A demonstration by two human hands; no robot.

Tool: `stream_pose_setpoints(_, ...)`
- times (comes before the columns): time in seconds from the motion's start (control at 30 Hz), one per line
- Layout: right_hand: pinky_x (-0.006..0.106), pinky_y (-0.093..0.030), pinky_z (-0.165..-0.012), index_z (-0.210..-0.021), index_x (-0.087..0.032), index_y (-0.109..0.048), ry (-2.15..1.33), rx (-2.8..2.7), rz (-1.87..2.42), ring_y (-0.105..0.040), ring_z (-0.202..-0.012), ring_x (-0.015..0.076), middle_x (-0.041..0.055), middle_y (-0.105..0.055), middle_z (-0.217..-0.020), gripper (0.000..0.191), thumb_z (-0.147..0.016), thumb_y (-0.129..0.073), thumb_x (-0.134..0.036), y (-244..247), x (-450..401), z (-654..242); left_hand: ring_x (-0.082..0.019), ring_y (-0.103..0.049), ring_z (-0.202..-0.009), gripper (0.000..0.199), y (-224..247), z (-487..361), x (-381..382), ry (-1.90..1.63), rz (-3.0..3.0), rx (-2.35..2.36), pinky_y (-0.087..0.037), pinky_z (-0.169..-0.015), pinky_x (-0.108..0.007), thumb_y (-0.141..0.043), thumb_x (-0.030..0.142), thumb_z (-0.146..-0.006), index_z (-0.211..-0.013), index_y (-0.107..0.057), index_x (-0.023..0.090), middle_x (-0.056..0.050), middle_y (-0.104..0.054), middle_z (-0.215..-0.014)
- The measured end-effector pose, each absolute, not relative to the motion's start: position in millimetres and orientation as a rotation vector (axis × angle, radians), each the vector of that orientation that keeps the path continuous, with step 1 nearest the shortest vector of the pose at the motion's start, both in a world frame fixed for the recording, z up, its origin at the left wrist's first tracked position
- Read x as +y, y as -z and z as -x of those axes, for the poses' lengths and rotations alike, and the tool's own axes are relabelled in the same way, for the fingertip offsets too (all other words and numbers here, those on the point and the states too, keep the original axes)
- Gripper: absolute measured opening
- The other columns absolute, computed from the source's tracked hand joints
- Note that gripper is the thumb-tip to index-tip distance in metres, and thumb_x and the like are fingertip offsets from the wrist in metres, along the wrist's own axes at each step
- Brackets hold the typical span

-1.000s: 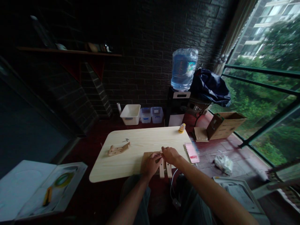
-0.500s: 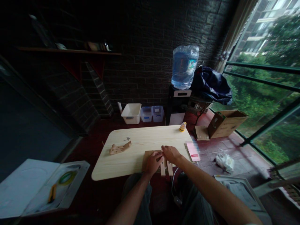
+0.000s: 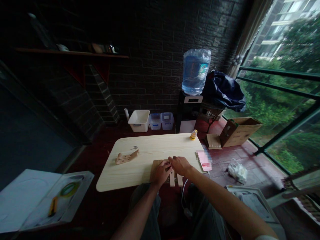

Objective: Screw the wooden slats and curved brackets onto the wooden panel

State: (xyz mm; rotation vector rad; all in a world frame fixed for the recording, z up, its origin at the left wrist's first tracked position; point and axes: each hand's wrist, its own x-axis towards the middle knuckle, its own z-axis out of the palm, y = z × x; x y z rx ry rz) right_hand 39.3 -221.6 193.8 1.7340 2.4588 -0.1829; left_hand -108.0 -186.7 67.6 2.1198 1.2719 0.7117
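Note:
My left hand (image 3: 162,172) and my right hand (image 3: 180,165) meet at the table's front edge, fingertips pinched together above a piece of woodwork. Whatever sits between the fingers is too small to make out. Below the hands, two pale wooden strips (image 3: 172,180) jut toward me past the edge; one shows a dark hole. A flat brown board (image 3: 156,164) lies beneath, mostly covered by my left hand. On the left part of the table rests another wooden assembly (image 3: 127,157) with an upturned end. Behind it lie small dark metal pieces (image 3: 134,147).
The light wooden table (image 3: 112,176) carries a small yellow-based bottle (image 3: 193,134) at its far right corner and a pink phone-like item (image 3: 205,160) at the right edge. An open case (image 3: 67,196) with tools stands left. A white cable (image 3: 183,196) hangs near my legs.
My view has shifted slightly, moving everything a little to the left. Both hands stay together over the wooden strips, with only small finger movement.

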Motion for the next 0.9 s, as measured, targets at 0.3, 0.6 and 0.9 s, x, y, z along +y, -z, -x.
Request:
stream_pose_setpoints(0.3,0.031,-0.053,-0.081,-0.127,-0.018,-0.053,0.288,2.380,-1.830,-0.073,-0.103,0.0256,0.0151,-0.074,-0.112,0.027,-0.101,-0.047,-0.027,-190,-208,-44,-0.016,-0.068,-0.098,0.018,-65,110,-186,-0.765,-2.125,1.245,-0.053,-0.095,-0.029,-0.064,0.025,-0.092,-0.102,-0.079,0.026,-0.003,-0.070,-0.110)
stream_pose_setpoints(0.6,0.037,-0.054,-0.083,-0.126,-0.018,-0.056,0.238,2.384,-1.778,-0.072,-0.106,0.0287,0.0168,-0.073,-0.117,0.031,-0.099,-0.049,-0.031,-200,-211,-50,-0.018,-0.068,-0.099,0.015,-73,111,-190,-0.765,-2.136,1.264,-0.054,-0.096,-0.031,-0.070,0.027,-0.088,-0.099,-0.080,0.025,-0.004,-0.071,-0.113)
stream_pose_setpoints(0.9,0.034,-0.054,-0.084,-0.127,-0.017,-0.054,0.233,2.414,-1.745,-0.072,-0.105,0.0252,0.0161,-0.073,-0.116,0.028,-0.100,-0.047,-0.024,-189,-212,-52,-0.019,-0.068,-0.101,0.019,-75,110,-189,-0.760,-2.129,1.262,-0.053,-0.099,-0.032,-0.071,0.026,-0.086,-0.103,-0.079,0.024,-0.005,-0.071,-0.116)
